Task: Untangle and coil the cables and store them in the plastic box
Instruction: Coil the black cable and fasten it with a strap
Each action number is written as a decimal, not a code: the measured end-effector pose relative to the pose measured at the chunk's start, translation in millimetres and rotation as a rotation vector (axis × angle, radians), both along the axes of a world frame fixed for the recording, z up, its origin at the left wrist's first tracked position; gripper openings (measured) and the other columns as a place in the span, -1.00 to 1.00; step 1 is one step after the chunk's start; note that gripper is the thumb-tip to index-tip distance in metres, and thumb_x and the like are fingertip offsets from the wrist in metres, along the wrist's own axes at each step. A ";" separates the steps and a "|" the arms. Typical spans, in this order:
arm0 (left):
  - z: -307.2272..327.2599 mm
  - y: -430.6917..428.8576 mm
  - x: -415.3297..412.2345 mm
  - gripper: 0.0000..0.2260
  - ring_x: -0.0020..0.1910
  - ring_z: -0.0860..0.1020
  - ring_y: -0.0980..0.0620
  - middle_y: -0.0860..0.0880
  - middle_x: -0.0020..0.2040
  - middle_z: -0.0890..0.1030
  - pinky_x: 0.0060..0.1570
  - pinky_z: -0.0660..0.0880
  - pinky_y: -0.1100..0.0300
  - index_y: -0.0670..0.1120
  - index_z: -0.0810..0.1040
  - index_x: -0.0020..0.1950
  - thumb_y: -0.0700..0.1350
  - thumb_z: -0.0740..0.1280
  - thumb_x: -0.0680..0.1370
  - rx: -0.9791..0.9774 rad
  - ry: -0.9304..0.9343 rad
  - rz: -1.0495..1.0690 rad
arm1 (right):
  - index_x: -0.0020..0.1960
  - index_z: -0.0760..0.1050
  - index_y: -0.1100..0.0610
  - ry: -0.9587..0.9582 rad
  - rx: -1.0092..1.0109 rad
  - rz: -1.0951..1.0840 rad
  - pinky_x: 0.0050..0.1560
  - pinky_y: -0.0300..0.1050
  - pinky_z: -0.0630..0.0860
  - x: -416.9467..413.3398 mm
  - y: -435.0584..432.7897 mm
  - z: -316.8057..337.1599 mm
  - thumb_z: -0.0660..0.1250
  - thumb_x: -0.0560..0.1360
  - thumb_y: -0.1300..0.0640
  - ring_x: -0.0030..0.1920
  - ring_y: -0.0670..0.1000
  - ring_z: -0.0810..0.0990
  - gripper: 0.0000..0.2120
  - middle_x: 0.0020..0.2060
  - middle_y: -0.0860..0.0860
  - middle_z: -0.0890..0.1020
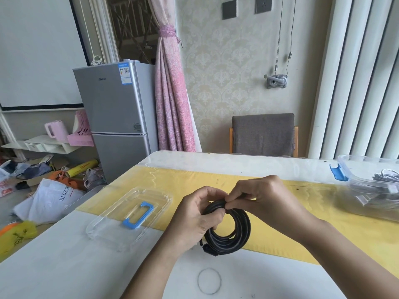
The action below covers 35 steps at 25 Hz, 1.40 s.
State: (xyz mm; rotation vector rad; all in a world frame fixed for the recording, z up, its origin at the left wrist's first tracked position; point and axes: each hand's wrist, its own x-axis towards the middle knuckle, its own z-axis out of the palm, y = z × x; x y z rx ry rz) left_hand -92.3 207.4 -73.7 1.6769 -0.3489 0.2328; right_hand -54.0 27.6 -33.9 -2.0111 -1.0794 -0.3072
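I see 2 hands on the black cable coil (242, 232) over the table centre, the left hand (197, 215) gripping its rim and the right hand (260, 197) pinching its top, while the plastic box (364, 159) lies well to the right, nearer the right hand.

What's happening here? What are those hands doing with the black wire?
A person holds a coiled black cable just above the table. The left hand grips the coil while the right hand pinches its top. The clear plastic box at the right already holds other cables, and its lid lies off to the left.
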 end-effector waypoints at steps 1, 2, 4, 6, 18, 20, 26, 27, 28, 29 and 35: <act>-0.2 -0.8 -0.5 -0.81 -0.46 0.40 0.08 0.03 -0.29 0.56 -0.36 0.40 0.27 -0.01 0.59 -0.06 -0.24 0.34 0.39 0.011 -0.013 0.011 | -0.22 0.65 0.07 0.009 0.001 0.001 -0.18 -0.21 0.55 -0.2 -0.1 0.6 0.51 0.36 0.19 -0.26 -0.17 0.65 -0.94 -0.26 -0.18 0.67; -0.1 -2.0 -0.9 -0.80 -0.47 0.41 0.08 0.04 -0.28 0.57 -0.37 0.40 0.28 0.05 0.61 -0.10 -0.23 0.34 0.39 0.017 -0.022 0.021 | -0.23 0.65 0.06 0.026 0.005 -0.001 -0.18 -0.23 0.55 -0.1 -0.9 1.3 0.52 0.35 0.20 -0.26 -0.16 0.65 -0.93 -0.28 -0.17 0.67; 0.5 -3.6 -0.9 -0.78 -0.48 0.41 0.09 0.07 -0.27 0.58 -0.38 0.39 0.29 0.11 0.61 -0.13 -0.22 0.34 0.39 0.033 -0.034 0.042 | -0.24 0.64 0.04 0.080 0.007 -0.005 -0.19 -0.26 0.55 1.0 -3.1 3.5 0.52 0.35 0.21 -0.26 -0.14 0.65 -0.90 -0.30 -0.16 0.68; 1.0 -4.6 -0.3 -0.79 -0.49 0.42 0.10 0.07 -0.27 0.59 -0.39 0.38 0.30 0.10 0.60 -0.14 -0.22 0.33 0.39 0.044 -0.046 0.054 | -0.24 0.63 0.03 0.141 0.025 -0.002 -0.19 -0.30 0.54 2.6 -5.3 6.0 0.52 0.35 0.24 -0.26 -0.13 0.65 -0.87 -0.31 -0.12 0.68; 1.0 -6.4 -3.9 -0.84 -0.49 0.38 0.05 0.04 -0.43 0.51 -0.37 0.39 0.27 0.02 0.59 -0.17 -0.04 0.36 0.27 0.071 0.009 0.006 | -0.27 0.65 0.04 0.239 0.029 0.032 -0.10 0.04 0.57 6.3 -10.7 9.2 0.51 0.35 0.21 -0.23 0.00 0.67 -0.89 -0.31 -0.06 0.70; 1.1 -5.8 -4.7 -0.83 -0.47 0.39 0.05 0.03 -0.42 0.53 -0.35 0.40 0.26 -0.01 0.59 -0.16 -0.06 0.36 0.27 0.080 0.010 0.000 | -0.27 0.64 0.08 0.334 0.055 0.088 -0.05 0.07 0.59 7.5 -10.3 7.2 0.51 0.34 0.22 -0.22 0.04 0.67 -0.92 -0.31 0.02 0.70; -3.6 -9.5 -4.6 -0.81 -0.40 0.43 0.05 0.01 -0.37 0.56 -0.31 0.42 0.15 0.03 0.57 -0.15 -0.09 0.36 0.26 0.113 0.007 0.049 | -0.25 0.63 0.18 0.467 0.073 0.131 -0.11 -0.06 0.57 14.9 -10.8 2.0 0.51 0.31 0.26 -0.26 0.03 0.64 -0.93 -0.31 0.13 0.69; -4.5 -10.2 -4.9 -0.82 -0.38 0.44 0.07 0.03 -0.34 0.56 -0.30 0.42 0.14 0.04 0.54 -0.16 -0.09 0.37 0.25 0.107 -0.003 0.057 | -0.24 0.63 0.19 0.473 0.065 0.133 -0.11 -0.05 0.57 16.0 -11.1 1.6 0.51 0.32 0.29 -0.26 0.04 0.64 -0.93 -0.31 0.14 0.69; -5.4 -11.4 -4.8 -0.82 -0.35 0.46 0.09 0.06 -0.31 0.56 -0.29 0.41 0.16 0.05 0.52 -0.18 -0.11 0.37 0.25 0.101 -0.018 0.066 | -0.23 0.62 0.19 0.482 0.059 0.134 -0.11 -0.03 0.57 17.5 -11.6 0.9 0.51 0.33 0.30 -0.25 0.06 0.63 -0.92 -0.31 0.15 0.68; -5.7 -13.1 -5.2 -0.82 -0.33 0.48 0.11 0.08 -0.29 0.57 -0.27 0.40 0.20 0.06 0.49 -0.19 -0.12 0.36 0.25 0.096 -0.034 0.073 | -0.23 0.62 0.18 0.496 0.056 0.138 -0.12 -0.02 0.56 18.9 -12.1 0.2 0.51 0.32 0.30 -0.26 0.06 0.62 -0.91 -0.31 0.16 0.68; -2.1 -16.3 -6.6 -0.75 -0.34 0.48 0.10 -0.02 -0.23 0.64 -0.28 0.41 0.21 -0.10 0.35 -0.20 -0.18 0.38 0.23 0.008 -0.046 0.042 | -0.14 0.56 0.10 0.595 0.146 0.190 -0.13 -0.08 0.51 24.9 -12.7 -4.2 0.54 0.26 0.29 -0.25 0.04 0.57 -0.75 -0.25 0.02 0.59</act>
